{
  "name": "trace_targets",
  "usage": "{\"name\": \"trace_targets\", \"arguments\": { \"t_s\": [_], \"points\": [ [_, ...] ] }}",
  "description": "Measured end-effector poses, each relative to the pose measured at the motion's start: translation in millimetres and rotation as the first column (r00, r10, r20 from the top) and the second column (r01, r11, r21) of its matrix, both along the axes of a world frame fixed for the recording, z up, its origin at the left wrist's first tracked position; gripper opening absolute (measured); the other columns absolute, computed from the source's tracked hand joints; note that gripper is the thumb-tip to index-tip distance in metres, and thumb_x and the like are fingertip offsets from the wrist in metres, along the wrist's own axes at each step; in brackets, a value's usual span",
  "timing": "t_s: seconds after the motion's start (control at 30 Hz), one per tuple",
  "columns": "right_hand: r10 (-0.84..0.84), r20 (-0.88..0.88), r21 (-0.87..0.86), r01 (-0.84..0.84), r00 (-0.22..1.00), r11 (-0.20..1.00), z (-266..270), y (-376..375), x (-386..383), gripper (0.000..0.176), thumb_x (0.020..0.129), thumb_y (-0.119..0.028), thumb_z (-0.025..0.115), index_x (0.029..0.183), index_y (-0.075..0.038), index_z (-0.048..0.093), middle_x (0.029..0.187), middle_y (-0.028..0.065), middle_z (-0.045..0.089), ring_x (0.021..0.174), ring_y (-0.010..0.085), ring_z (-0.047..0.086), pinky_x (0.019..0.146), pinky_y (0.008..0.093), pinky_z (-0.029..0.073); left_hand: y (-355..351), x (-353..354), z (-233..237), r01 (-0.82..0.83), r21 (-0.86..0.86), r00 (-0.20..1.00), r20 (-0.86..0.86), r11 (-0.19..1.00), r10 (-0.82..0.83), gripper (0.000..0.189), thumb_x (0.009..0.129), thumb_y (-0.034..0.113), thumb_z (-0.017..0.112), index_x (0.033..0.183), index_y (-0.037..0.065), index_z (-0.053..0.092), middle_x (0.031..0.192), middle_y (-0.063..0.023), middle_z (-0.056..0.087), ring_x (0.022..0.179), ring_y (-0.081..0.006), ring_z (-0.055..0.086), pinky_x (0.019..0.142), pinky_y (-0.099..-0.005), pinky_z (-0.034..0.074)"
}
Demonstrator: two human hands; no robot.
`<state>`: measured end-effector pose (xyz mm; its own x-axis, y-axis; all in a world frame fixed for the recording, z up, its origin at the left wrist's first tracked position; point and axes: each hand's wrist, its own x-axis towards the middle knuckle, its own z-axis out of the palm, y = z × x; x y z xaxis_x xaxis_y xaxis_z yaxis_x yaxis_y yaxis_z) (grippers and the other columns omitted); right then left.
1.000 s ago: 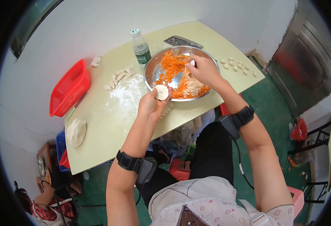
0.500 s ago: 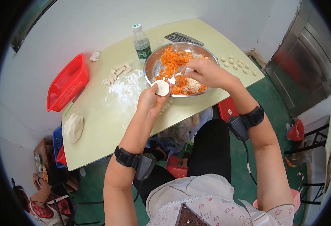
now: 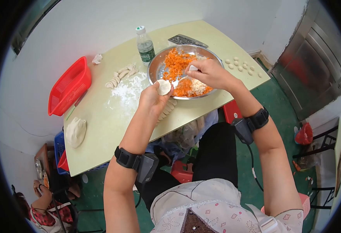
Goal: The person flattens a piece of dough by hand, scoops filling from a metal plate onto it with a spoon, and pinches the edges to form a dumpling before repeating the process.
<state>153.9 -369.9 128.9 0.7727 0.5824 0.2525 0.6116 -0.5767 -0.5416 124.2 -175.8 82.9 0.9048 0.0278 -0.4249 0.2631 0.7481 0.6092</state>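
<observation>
A round white dough wrapper [image 3: 164,87] lies in my left hand [image 3: 153,99], held by the fingers at the near left rim of the metal bowl [image 3: 153,70]. Over the bowl, my right hand [image 3: 209,73] is closed round the white handle of a utensil [image 3: 193,68], whose lower end is down by the filling. Chopped orange filling [image 3: 177,64] and a pale chopped heap [image 3: 198,87] fill much of the bowl. Folded dumplings [image 3: 167,110] lie in a row beside my left wrist, partly hidden by it.
A bottle [image 3: 145,47] and a dark grater-like tool [image 3: 188,40] stand and lie behind the bowl. Leftward are more dumplings [image 3: 120,75], flour [image 3: 128,90], a red basket [image 3: 70,86] and a dough lump [image 3: 76,132]. Small dough pieces [image 3: 240,68] lie right. Another person [image 3: 46,202] is lower left.
My left hand has shifted slightly left with the wrapper, showing more of the dumpling row. My right hand has moved slightly up and left, and the utensil's white handle shows more.
</observation>
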Motion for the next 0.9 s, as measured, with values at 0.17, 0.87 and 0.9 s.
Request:
{"name": "trace_targets", "arguments": {
  "t_s": [0.17,0.87,0.9],
  "points": [
    [-0.090,-0.126,0.277,0.122,0.988,0.953,-26,-4,22,0.020,0.085,-0.021,0.053,0.084,-0.002,0.059,0.062,0.0045,0.055,0.055,0.0137,0.051,0.052,0.0270,0.040,-1,4,1,-0.007,0.004,1.000,-0.005,1.000,0.007,0.034,0.094,0.007,0.025,0.124,-0.008,0.023,0.124,-0.0239,0.033,0.111,-0.0343,0.043,0.086,-0.0457,0.047],
    [-0.035,-0.527,0.734,0.475,0.849,0.485,-29,-32,15,0.019,0.089,-0.019,0.051,0.092,-0.003,0.060,0.063,-0.0031,0.051,0.052,0.0042,0.046,0.050,0.0163,0.039,-33,28,-4,-0.031,-0.126,0.999,-0.047,0.992,0.026,0.037,0.095,0.008,0.024,0.127,-0.009,0.021,0.131,-0.0233,0.029,0.119,-0.0356,0.036,0.100,-0.0476,0.035],
    [-0.044,-0.477,0.749,0.432,0.878,0.503,-28,-27,12,0.019,0.089,-0.019,0.051,0.093,-0.003,0.060,0.063,-0.0030,0.051,0.053,0.0039,0.046,0.051,0.0164,0.038,-35,30,-7,-0.026,-0.140,0.999,-0.044,0.990,0.020,0.037,0.095,0.009,0.024,0.127,-0.009,0.021,0.131,-0.0233,0.029,0.119,-0.0357,0.036,0.100,-0.0473,0.035]
  ]
}}
